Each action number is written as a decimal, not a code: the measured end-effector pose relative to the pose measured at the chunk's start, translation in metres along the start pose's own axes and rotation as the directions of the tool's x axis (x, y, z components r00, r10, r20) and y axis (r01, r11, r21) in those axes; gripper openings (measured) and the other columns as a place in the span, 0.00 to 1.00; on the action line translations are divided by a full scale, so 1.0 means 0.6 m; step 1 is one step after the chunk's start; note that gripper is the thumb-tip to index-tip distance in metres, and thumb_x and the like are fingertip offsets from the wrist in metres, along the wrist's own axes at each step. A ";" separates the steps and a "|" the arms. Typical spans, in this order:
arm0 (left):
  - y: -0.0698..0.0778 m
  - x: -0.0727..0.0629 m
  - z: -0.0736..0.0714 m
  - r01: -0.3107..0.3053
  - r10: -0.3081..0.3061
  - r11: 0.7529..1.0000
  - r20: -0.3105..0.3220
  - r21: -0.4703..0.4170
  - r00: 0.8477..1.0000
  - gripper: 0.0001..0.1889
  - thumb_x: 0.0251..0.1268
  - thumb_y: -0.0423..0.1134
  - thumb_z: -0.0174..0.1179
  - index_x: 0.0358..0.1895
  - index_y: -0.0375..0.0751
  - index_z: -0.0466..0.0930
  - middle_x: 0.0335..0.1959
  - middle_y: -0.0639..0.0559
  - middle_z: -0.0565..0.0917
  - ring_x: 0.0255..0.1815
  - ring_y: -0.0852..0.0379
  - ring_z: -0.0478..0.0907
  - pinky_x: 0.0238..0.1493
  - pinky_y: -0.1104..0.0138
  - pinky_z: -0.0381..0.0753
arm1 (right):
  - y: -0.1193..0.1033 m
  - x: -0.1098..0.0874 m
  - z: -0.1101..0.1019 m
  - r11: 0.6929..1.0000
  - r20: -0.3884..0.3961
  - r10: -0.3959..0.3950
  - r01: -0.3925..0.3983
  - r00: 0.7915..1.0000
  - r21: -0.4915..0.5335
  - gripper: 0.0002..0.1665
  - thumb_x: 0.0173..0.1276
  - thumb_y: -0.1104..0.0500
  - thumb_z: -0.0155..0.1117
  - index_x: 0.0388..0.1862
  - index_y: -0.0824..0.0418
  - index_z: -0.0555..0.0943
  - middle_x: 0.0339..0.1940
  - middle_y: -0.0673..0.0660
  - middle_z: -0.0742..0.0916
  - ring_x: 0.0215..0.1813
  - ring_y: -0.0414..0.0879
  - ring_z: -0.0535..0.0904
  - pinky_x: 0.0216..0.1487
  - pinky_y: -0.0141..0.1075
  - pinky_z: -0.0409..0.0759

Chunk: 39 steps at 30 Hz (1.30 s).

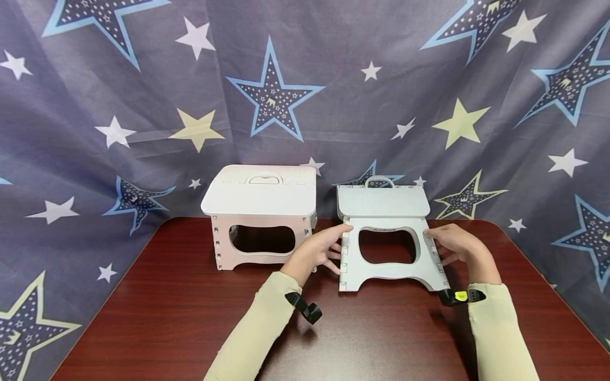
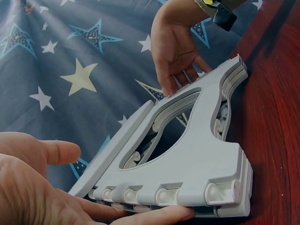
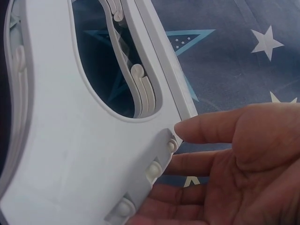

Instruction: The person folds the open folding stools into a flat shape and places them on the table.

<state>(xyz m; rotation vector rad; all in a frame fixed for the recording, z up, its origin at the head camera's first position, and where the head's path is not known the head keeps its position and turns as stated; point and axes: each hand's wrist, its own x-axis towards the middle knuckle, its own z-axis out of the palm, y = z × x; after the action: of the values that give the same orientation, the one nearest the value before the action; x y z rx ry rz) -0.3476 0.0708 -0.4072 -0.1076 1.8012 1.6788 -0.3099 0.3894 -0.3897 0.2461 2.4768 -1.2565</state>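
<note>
A pale grey-white folding step stool (image 1: 391, 270) stands on the table with a carrying handle up at its back edge. In the left wrist view its two leg panels lie close together, so it looks partly folded. My left hand (image 1: 324, 248) is at its left side, and the extended fingers (image 2: 159, 215) touch the hinged edge while the thumb stands apart. At the right side is my right hand (image 1: 459, 244), its thumb near the upper edge and its fairly straight fingers (image 3: 187, 193) along the side. A pinkish-white folding stool (image 1: 259, 203) stands unfolded to the left.
Both stools are on a dark red-brown table (image 1: 157, 312). Close behind it hangs a grey-blue curtain (image 1: 343, 132) printed with stars. The pink stool's right side is just beyond my left wrist.
</note>
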 end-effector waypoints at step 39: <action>-0.036 0.008 0.008 -0.149 0.154 0.970 -0.010 0.193 0.988 0.09 0.62 0.23 0.49 0.42 0.29 0.75 0.31 0.44 0.76 0.33 0.48 0.79 0.39 0.48 0.89 | -0.006 -0.005 0.005 0.998 0.086 0.027 -0.022 0.996 -0.061 0.32 0.80 0.56 0.45 0.67 0.84 0.65 0.51 0.75 0.79 0.43 0.55 0.83 0.42 0.53 0.88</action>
<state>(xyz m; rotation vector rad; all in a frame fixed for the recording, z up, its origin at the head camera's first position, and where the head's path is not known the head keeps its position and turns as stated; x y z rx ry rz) -0.3386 0.0733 -0.4280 0.0957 2.0239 1.6019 -0.3073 0.3848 -0.3877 0.2020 2.4258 -1.1564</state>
